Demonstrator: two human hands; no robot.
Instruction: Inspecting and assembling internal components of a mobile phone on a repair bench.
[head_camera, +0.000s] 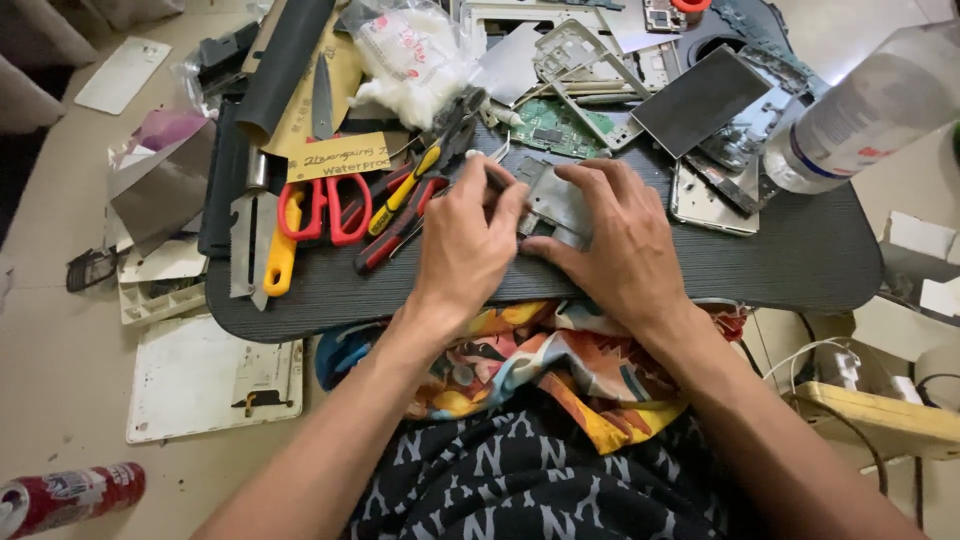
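A person seated on the floor works over a dark lap table (800, 262), both hands closed on one small grey metal plate (556, 203) that looks like an inner frame from a dismantled phone. The left hand (466, 245) curls over the plate's near-left corner, fingers bent, thumb and forefinger pinched at its edge and seemingly gripping a thin tool whose tip shows just above the knuckles; what that tool is cannot be told. The right hand (622, 240) lies half open across the plate's right side, fingers spread and pressing down, apparently to pin the part flat against the table so it does not slide while the other hand picks at it.

Tools lie within a short reach to the left of the left hand: one pair of red-handled scissors (330, 205), two pliers with red and yellow grips (412, 200), and one yellow-handled utility knife (262, 245) farther out. Beyond the fingertips sits one green circuit board (560, 128), and past the right hand one dark phone screen panel (700, 100) and one silver phone back frame (708, 203). A clear plastic bottle (870, 110) leans in from well right of the right hand. A red can (65, 497) lies on the floor, well apart behind the left forearm.
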